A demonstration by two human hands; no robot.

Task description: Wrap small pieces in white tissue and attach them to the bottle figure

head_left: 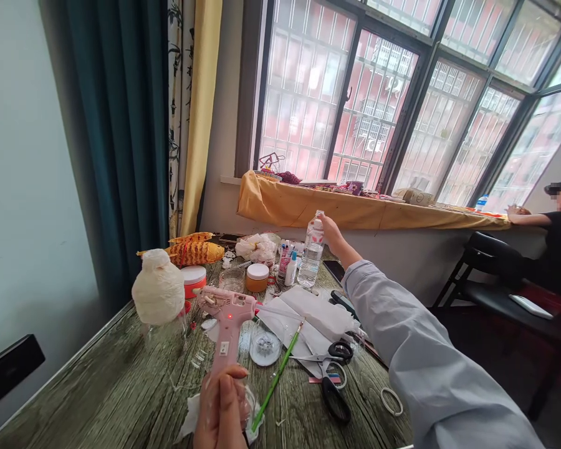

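At bottom center, the left hand [222, 408] is pressed around what looks like a clear plastic piece [249, 405], just below a pink glue gun [229, 321]. The right hand [336, 238] sits at the neck of a plastic water bottle [312, 255] on the desk [121, 386], its grip hidden.

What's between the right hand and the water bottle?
Nothing visible. The right hand is right beside the upper part of the plastic water bottle, with no object between them. Whether they touch is hard to tell.

Pink glue gun [229, 324]: glossy plastic. Tabletop [121, 386]: rough, grained wood. Water bottle [312, 259]: clear, smooth plastic.
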